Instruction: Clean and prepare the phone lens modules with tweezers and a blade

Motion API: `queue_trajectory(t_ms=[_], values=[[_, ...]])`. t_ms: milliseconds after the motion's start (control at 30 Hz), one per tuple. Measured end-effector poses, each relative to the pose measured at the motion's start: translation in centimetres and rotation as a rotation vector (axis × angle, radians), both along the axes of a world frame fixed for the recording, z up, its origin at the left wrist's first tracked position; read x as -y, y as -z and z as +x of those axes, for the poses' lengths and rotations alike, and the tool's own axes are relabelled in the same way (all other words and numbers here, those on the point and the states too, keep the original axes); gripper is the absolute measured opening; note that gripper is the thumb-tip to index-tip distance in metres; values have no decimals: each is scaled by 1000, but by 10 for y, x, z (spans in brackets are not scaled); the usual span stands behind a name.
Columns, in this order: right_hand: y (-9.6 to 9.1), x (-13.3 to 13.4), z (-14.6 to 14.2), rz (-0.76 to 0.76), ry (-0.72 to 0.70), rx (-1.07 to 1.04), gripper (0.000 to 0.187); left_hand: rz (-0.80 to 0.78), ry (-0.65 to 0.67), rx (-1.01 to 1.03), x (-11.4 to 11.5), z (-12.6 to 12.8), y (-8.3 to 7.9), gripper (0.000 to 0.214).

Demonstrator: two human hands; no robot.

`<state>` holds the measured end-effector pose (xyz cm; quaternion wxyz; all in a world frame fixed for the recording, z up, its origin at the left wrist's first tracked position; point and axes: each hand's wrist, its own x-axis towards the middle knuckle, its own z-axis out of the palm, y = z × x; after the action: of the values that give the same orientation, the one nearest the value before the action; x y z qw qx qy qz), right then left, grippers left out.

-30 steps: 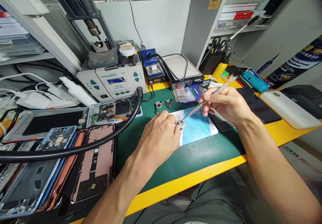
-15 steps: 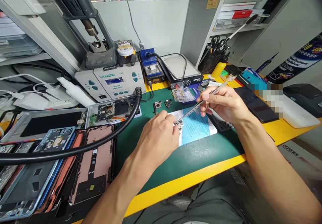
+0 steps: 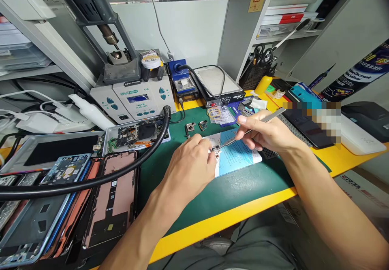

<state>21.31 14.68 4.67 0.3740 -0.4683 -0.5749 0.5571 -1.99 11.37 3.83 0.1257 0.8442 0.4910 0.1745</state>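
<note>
My left hand (image 3: pixel 192 158) is closed, thumb and forefinger pinching a small electronic part (image 3: pixel 216 152) over the left end of a blue-and-white printed card (image 3: pixel 240 150). Most of that part is hidden behind the fingers. Between the fingers of my right hand (image 3: pixel 267 131) is a slim, flat metal tool (image 3: pixel 275 115), held like a pen. Its thin tip points left and down, at or just over the small part; whether they touch I cannot tell. Two small camera modules, one with a flex tail (image 3: pixel 190 128) and one squarer (image 3: pixel 203 124), lie behind my left hand on the green mat (image 3: pixel 188 209).
Opened phone housings (image 3: pixel 112 205) are stacked at the left, crossed by a thick black hose (image 3: pixel 130 166). Behind stand a rework station (image 3: pixel 136 100), a drill-like press (image 3: pixel 112 31) and a flat plate heater (image 3: pixel 219 83). A dark phone (image 3: pixel 306 126) and a spray can (image 3: pixel 358 75) are right.
My right hand has turned and lowered slightly, so the tool lies flatter and its rear end now points further right. My left hand stays almost in place, pinching the part.
</note>
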Motion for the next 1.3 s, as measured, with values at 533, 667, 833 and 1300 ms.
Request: queue_trajectory(t_ms=[533, 667, 833, 1300], values=[[-2, -1, -3, -36, 59, -28, 46, 4, 9, -3, -1, -1, 2, 13], [-2, -1, -2, -11, 58, -10, 46, 1, 5, -7, 0, -1, 1, 12], [-2, -1, -3, 4, 44, 25, 49, -7, 7, -9, 0, -1, 0, 13], [-4, -1, -3, -5, 45, 0, 49, -20, 6, 0, -1, 0, 2, 14]])
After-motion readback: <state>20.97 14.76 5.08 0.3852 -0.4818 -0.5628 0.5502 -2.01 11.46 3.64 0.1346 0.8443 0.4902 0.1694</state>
